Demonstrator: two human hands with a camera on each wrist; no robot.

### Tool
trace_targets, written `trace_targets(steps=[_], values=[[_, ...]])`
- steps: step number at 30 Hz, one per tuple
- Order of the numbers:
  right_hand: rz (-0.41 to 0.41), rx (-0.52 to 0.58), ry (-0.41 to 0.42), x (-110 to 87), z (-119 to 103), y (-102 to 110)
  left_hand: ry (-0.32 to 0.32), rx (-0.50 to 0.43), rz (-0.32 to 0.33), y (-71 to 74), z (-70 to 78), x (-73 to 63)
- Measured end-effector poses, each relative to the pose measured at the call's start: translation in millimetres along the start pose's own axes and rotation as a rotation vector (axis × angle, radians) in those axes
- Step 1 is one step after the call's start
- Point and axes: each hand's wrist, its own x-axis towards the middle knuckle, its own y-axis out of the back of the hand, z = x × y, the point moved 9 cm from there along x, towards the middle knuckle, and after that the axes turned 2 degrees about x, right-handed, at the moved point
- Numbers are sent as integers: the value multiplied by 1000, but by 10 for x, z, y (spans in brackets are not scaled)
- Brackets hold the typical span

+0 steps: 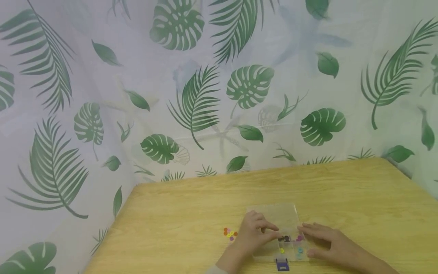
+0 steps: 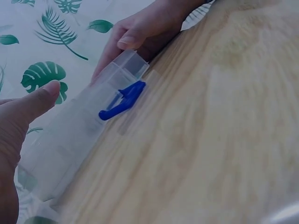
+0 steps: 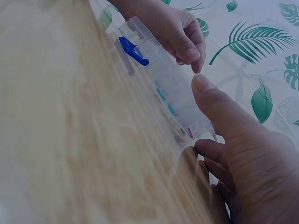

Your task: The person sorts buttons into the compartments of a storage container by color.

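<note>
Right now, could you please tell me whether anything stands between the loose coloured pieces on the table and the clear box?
Yes: in the head view, the left hand stands between the loose pieces and the clear box. The right hand is at the box's right side, outside that path.

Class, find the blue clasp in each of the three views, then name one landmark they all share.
Head: blue clasp near the bottom edge, right of centre.
Left wrist: above and left of centre.
Right wrist: upper left of centre.
Shared landmark: the clear box.
</note>
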Motion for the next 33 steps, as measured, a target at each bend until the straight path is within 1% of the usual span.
trace_targets(steps=[2,5,8,10,13,17,20,23,24,27,29,33], values=[[-5,11,-5,-1,12,-7,15,-24,19,44,-42,-27],[-5,20,-13,-4,25,-11,15,-55,74,144,-89,-65],[6,-13,-10,1,21,-5,20,-73,115,245,-132,-116],[7,-33,-9,4,16,-5,41,-86,112,292,-167,-158],[7,-40,-3,2,7,-1,91,-107,77,344,-225,-233],[4,-36,-3,-4,-1,3,149,-109,39,429,-307,-340],[1,-28,-9,-5,-2,6,219,-118,30,513,-396,-425],[1,-17,-14,-7,4,8,265,-124,41,597,-481,-510],[2,-17,-13,-9,6,8,266,-118,49,629,-497,-531],[11,-14,-2,-6,13,15,241,-98,85,721,-542,-588],[7,8,14,-9,15,10,233,-86,103,772,-573,-626],[-10,81,25,-10,35,-12,264,-60,110,852,-642,-704]])
